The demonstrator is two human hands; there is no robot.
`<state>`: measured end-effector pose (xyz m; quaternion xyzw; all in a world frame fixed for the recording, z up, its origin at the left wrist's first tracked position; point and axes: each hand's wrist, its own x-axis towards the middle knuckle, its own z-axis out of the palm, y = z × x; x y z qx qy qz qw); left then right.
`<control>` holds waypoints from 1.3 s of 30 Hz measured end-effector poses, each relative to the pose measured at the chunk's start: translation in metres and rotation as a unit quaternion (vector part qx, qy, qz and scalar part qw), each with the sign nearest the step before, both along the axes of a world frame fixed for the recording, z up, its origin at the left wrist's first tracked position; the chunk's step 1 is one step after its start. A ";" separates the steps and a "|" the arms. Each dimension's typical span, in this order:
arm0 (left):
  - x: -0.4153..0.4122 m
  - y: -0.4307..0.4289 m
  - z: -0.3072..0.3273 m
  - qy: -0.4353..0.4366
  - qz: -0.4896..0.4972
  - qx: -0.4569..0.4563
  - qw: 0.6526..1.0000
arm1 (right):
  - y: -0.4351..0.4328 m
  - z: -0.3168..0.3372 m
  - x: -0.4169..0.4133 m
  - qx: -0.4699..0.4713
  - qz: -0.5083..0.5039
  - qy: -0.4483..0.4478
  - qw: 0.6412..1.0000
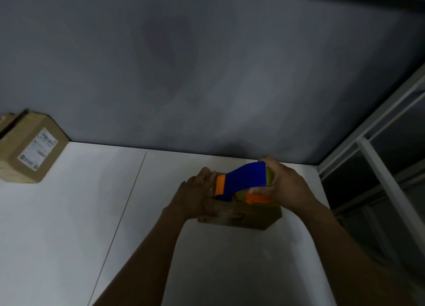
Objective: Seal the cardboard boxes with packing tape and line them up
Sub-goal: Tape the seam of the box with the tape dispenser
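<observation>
A small cardboard box (pixel 248 216) lies on the white table near the far wall. My right hand (pixel 285 186) grips a blue and orange tape dispenser (pixel 246 180) that rests on top of this box. My left hand (pixel 197 193) holds the box's left end, fingers curled over its top edge beside the dispenser's nose. A second cardboard box (pixel 30 149) with a white shipping label stands at the table's far left, and the edge of another box (pixel 5 121) shows behind it.
The white table (pixel 69 225) has a seam running down its middle-left. A grey wall (pixel 207 64) rises right behind the table. A white metal frame with dark panels (pixel 379 167) stands along the table's right side.
</observation>
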<state>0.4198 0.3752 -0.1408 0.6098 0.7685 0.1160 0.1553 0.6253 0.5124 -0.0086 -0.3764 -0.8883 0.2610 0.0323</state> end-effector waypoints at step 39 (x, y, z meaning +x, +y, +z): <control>0.024 0.003 0.025 0.020 -0.012 -0.042 0.999 | -0.007 -0.007 0.018 0.008 -0.073 0.087 0.994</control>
